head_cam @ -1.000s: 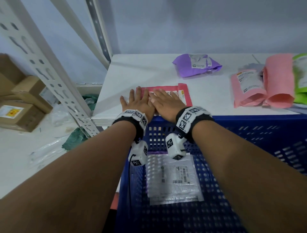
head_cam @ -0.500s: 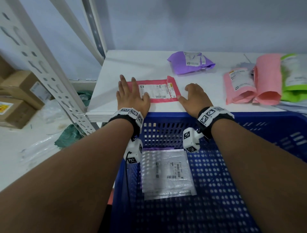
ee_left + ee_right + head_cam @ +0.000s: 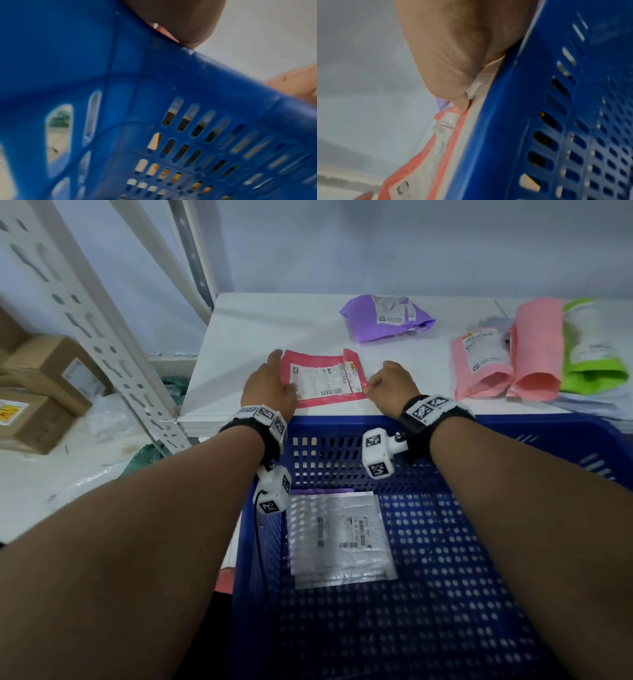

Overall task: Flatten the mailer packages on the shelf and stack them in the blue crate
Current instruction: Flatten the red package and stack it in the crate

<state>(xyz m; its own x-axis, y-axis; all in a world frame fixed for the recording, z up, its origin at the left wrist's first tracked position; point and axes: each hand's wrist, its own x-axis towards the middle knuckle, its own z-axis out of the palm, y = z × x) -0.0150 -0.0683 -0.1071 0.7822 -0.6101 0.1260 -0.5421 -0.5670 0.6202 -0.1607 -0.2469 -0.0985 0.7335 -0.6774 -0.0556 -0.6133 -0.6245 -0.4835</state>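
A flat red mailer (image 3: 325, 378) with a white label lies on the white shelf (image 3: 260, 320), just beyond the blue crate (image 3: 342, 422). My left hand (image 3: 274, 378) holds its left edge, thumb on top near the label; the fingers' undersides are hidden. My right hand (image 3: 375, 385) is curled at the near right corner and pinches it. In the right wrist view the right hand's thumb tip (image 3: 462, 106) presses on the red mailer's (image 3: 423, 162) edge beside the crate wall (image 3: 539, 94). A white bubble mailer (image 3: 339, 539) lies flat in the crate over a purple one.
Further back on the shelf sit a crumpled purple mailer (image 3: 387, 316), two pink mailers (image 3: 479, 361) and a green one (image 3: 592, 347). A perforated shelf post (image 3: 102, 330) stands at the left, with cardboard boxes (image 3: 51, 371) on the floor beyond.
Both hands lay together flat on the mailer, then slid apart to its two ends. Now the left has turned onto the left edge and the right has curled onto the right corner.
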